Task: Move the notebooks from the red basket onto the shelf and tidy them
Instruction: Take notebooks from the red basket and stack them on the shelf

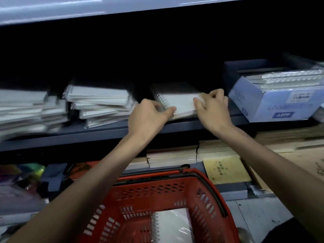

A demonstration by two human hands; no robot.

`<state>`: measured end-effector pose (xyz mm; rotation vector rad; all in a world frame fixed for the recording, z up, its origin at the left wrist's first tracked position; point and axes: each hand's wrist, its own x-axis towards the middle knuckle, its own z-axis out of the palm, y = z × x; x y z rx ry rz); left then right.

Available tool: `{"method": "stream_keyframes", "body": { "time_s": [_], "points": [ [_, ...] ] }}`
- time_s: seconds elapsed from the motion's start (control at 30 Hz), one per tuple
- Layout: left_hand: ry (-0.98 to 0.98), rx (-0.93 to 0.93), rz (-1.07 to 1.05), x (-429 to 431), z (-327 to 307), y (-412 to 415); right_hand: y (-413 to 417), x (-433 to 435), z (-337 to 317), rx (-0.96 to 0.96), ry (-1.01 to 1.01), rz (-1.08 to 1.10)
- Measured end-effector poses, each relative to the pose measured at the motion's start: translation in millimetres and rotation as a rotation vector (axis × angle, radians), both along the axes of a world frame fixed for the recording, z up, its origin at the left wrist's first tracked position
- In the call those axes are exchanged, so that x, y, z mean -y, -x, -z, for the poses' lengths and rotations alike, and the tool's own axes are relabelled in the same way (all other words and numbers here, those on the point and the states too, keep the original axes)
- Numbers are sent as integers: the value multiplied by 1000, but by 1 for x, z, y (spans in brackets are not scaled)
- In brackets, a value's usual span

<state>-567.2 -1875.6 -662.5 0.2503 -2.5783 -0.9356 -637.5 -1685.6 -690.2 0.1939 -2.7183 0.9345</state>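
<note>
A small stack of spiral notebooks [178,102] lies on the dark blue shelf [108,131] at the middle. My left hand [149,116] grips its left, spiral-bound corner, thumb on the front edge. My right hand [212,109] grips its right side, fingers curled over the top. Below, the red basket [206,204] stands in front of me with a wrapped white spiral notebook [172,227] lying in its bottom.
Untidy piles of wrapped white notebooks [98,102] fill the shelf to the left. A light blue cardboard box [273,102] of spiral notebooks sits on the right. Under the shelf lie stacked pads [171,156] and a yellow booklet [226,171].
</note>
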Motion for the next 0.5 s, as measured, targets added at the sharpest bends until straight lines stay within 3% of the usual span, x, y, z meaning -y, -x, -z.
{"method": "stream_keyframes", "body": {
  "time_s": [0.1, 0.5],
  "points": [
    [-37, -19, -6, 3, 9, 0, -6, 3, 1, -68, 29, 46],
    [-151, 105, 286, 26, 18, -33, -65, -2, 9, -125, -241, -12]
  ]
}}
